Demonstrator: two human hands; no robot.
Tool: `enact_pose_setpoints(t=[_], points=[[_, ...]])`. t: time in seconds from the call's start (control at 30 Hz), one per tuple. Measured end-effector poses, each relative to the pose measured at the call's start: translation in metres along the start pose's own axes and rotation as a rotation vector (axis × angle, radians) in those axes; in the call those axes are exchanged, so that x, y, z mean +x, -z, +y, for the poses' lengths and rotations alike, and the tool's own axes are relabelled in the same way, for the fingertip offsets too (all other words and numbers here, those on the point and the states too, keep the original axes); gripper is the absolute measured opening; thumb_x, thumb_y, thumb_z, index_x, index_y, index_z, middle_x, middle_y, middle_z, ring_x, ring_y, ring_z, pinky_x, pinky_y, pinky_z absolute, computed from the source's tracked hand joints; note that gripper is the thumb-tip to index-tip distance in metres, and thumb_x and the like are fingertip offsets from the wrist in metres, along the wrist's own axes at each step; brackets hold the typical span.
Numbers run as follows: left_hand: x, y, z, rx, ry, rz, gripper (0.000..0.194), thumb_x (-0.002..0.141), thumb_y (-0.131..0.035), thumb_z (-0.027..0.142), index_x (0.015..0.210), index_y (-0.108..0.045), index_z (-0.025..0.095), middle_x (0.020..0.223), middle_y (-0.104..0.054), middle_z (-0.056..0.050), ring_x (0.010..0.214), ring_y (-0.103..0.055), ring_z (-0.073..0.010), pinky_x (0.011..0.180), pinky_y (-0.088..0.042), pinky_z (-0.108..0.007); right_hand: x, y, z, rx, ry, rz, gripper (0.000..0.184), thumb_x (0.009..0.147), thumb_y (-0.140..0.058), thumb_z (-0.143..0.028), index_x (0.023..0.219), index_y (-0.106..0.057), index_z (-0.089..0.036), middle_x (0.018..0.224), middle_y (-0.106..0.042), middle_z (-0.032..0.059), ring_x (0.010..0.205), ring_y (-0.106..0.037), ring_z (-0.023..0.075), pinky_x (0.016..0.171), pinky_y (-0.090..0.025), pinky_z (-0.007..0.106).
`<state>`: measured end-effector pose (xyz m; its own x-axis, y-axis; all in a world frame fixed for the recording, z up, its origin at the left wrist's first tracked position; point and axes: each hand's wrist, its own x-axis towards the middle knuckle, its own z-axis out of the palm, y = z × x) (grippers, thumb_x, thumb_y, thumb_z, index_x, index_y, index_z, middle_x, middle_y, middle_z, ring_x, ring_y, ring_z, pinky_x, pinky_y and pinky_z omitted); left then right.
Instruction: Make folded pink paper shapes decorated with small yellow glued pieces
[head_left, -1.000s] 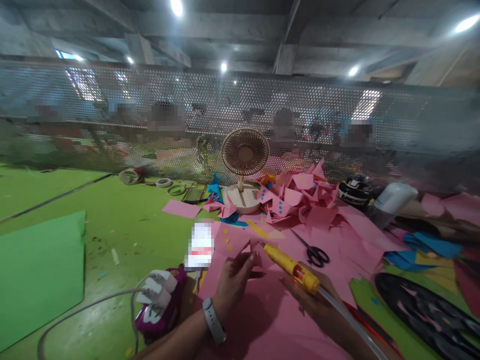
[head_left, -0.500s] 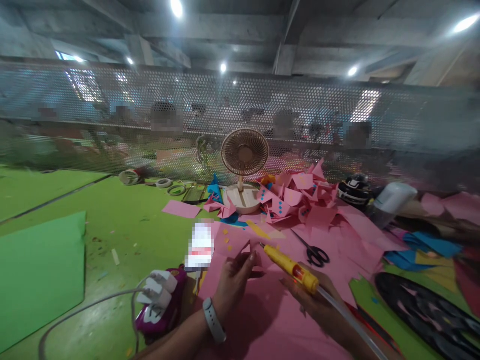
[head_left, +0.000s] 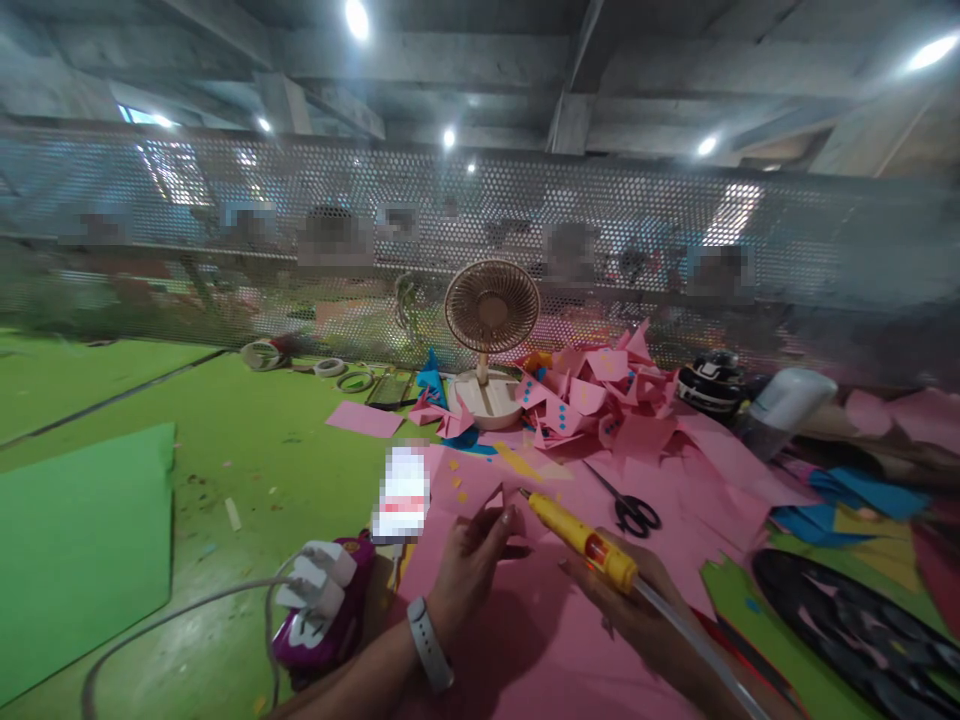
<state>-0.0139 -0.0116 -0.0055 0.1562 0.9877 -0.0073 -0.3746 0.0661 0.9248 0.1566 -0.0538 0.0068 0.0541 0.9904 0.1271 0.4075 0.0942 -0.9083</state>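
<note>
My right hand (head_left: pixel 637 605) grips a yellow glue gun (head_left: pixel 581 538) with a clear glue stick (head_left: pixel 697 650) running out of its back end; the nozzle points up and left. My left hand (head_left: pixel 469 565), with a grey watch on the wrist, pinches a small piece of pink paper (head_left: pixel 496 498) right by the nozzle. Both hands hover over a large pink paper sheet (head_left: pixel 540 630) on the green table (head_left: pixel 240 450).
Black scissors (head_left: pixel 626 505) lie just beyond the hands. A small desk fan (head_left: pixel 491 335) stands behind, beside a heap of pink paper cutouts (head_left: pixel 600 395). A white plug on a purple power strip (head_left: pixel 319 600) sits at left, green paper (head_left: pixel 75 550) farther left. A perforated metal screen (head_left: pixel 480 240) closes the back.
</note>
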Motion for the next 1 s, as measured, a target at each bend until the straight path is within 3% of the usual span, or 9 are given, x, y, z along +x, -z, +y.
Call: enact_pose_setpoints(t=[0.37,0.57,0.63,0.77,0.87,1.0], points=[[0.002,0.003,-0.002,0.014,0.003,-0.016,0.027,0.070,-0.067,0.038,0.080,-0.065,0.013,0.075,-0.058,-0.003,0.065,-0.058,-0.0156,0.066,-0.053,-0.034,0.000,0.000,-0.001,-0.011,0.027,0.007,0.030,0.069,-0.060,-0.047,0.065,-0.048,-0.019,0.047,-0.040,-0.0076,0.034,-0.037,0.0067,0.031,-0.032,0.018],[0.001,0.001,0.001,0.029,-0.030,-0.030,0.029,0.069,-0.068,0.040,0.075,-0.065,0.012,0.067,-0.056,-0.001,0.063,-0.056,-0.0143,0.065,-0.053,-0.034,0.002,0.012,-0.012,-0.187,0.203,0.080,0.032,0.072,-0.056,-0.050,0.065,-0.049,-0.020,0.047,-0.045,-0.0041,0.043,-0.045,0.0108,0.038,-0.036,0.020],[0.001,0.001,0.002,0.012,-0.026,-0.005,0.031,0.069,-0.068,0.039,0.086,-0.065,0.013,0.066,-0.055,0.000,0.061,-0.055,-0.0129,0.064,-0.053,-0.033,0.002,0.025,-0.014,-0.296,0.255,0.097,0.031,0.073,-0.055,-0.050,0.066,-0.050,-0.021,0.052,-0.051,-0.0017,0.048,-0.049,0.0127,0.042,-0.038,0.021],[0.004,0.003,0.001,-0.050,-0.008,0.030,0.055,0.069,-0.068,0.037,0.117,-0.051,0.017,0.069,-0.057,0.001,0.065,-0.058,-0.0136,0.066,-0.053,-0.033,-0.005,0.067,0.001,-0.472,0.240,0.109,0.029,0.078,-0.049,-0.048,0.084,-0.055,-0.021,0.066,-0.061,0.0024,0.059,-0.058,0.0169,0.051,-0.043,0.024],[0.006,0.003,0.001,-0.078,0.012,0.041,0.061,0.068,-0.070,0.036,0.122,-0.047,0.018,0.071,-0.057,0.002,0.065,-0.059,-0.0133,0.067,-0.053,-0.033,-0.018,0.108,0.035,-0.651,0.178,0.139,0.029,0.075,-0.053,-0.044,0.092,-0.055,-0.020,0.084,-0.065,0.0061,0.070,-0.061,0.0191,0.063,-0.046,0.027],[0.007,0.002,0.005,-0.108,-0.022,0.097,0.059,0.068,-0.070,0.032,0.121,-0.047,0.020,0.076,-0.059,0.002,0.068,-0.059,-0.0119,0.070,-0.053,-0.033,-0.043,0.159,0.089,-0.885,-0.076,0.259,0.036,0.069,-0.057,-0.041,0.100,-0.056,-0.022,0.102,-0.064,0.0083,0.084,-0.062,0.0241,0.073,-0.046,0.032]])
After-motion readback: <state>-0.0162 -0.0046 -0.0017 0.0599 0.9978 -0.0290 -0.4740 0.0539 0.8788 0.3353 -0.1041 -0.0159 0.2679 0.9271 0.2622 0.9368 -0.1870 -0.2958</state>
